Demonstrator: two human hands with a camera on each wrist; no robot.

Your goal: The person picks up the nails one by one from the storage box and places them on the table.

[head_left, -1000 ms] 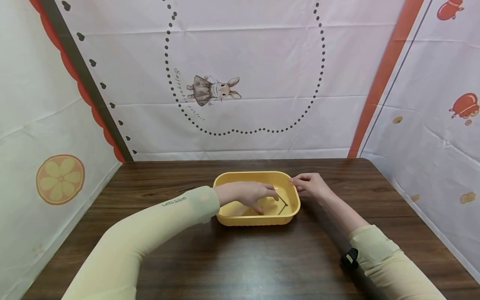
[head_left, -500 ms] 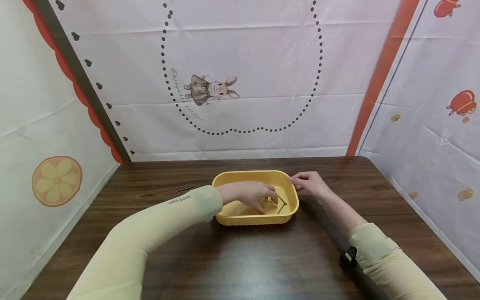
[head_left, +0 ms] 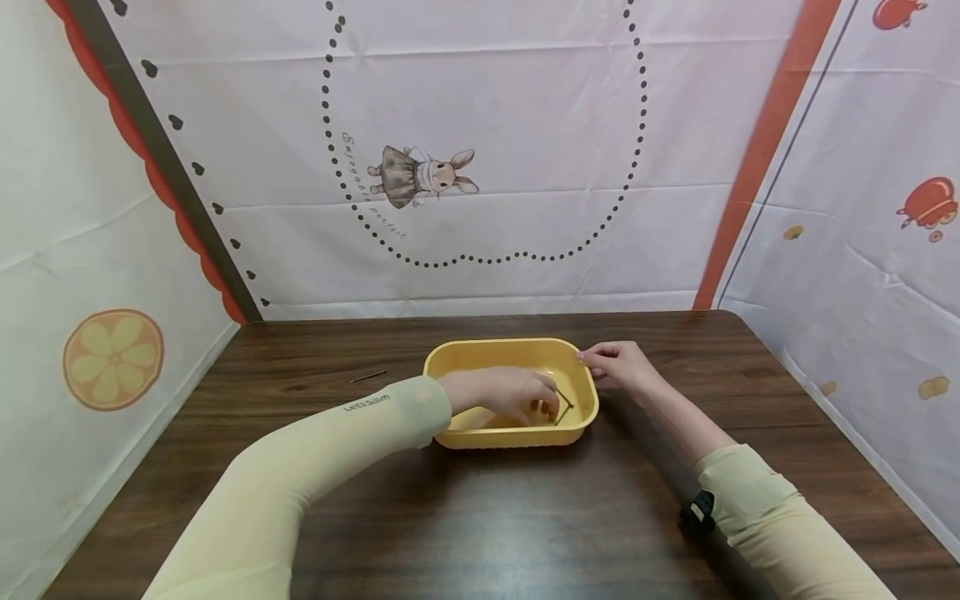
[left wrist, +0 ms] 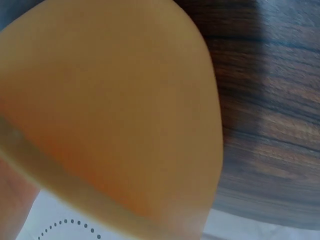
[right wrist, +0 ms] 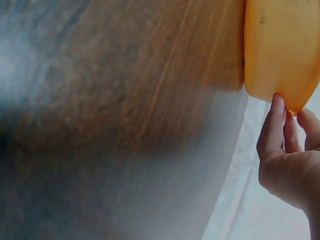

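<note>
A yellow oval-cornered plastic basin [head_left: 510, 438] stands on the table, its near wall towards me. My left hand [head_left: 517, 395] reaches down inside it, fingers bent towards the floor of the basin. Close to those fingertips lie thin dark sticks [head_left: 566, 405] that meet in a V shape. Whether the fingers hold anything is hidden by the hand. At the far right corner, my right hand [head_left: 621, 365] pinches the basin's rim; the right wrist view shows this hand [right wrist: 292, 155] with thumb and fingers at the rim. The left wrist view is mostly filled by the basin [left wrist: 125, 110].
Another thin dark stick [head_left: 369, 377] lies on the brown wood-grain table [head_left: 480, 517], left of the basin. A printed cloth [head_left: 525, 167] hangs behind the table and along both sides. A black band [head_left: 701, 510] is on the right sleeve.
My left hand's fingers have curled further and moved slightly right, towards the V-shaped sticks. My right hand keeps its pinch on the rim. The basin stays in place.
</note>
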